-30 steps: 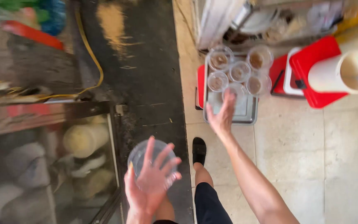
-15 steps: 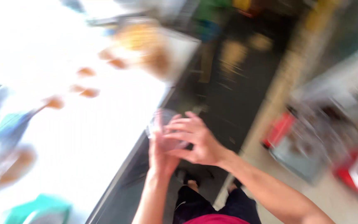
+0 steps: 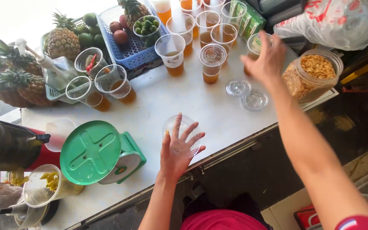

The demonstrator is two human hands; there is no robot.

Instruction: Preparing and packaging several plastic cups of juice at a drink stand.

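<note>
My left hand (image 3: 179,150) grips an empty clear plastic cup (image 3: 185,126), fingers spread around it, just above the white table (image 3: 167,100) near its front edge. My right hand (image 3: 265,60) reaches over the table's right side with fingers apart and holds nothing. It hovers at a cup of amber drink (image 3: 254,42) beside a clear jar of golden flakes (image 3: 312,73). Two clear lids (image 3: 238,87) lie on the table below that hand. A lidded cup of amber drink (image 3: 212,59) stands to its left.
Several open cups of amber drink (image 3: 171,53) stand at the back. A blue basket of fruit (image 3: 128,40) and pineapples (image 3: 15,81) fill the back left. A green scale (image 3: 93,152) and a juicer (image 3: 9,147) sit at the left. A plastic bag (image 3: 337,21) lies top right.
The view swung from a tray of cups on the floor up to the table. My left hand kept the clear cup; my right hand left the tray and now reaches over the table's cups.
</note>
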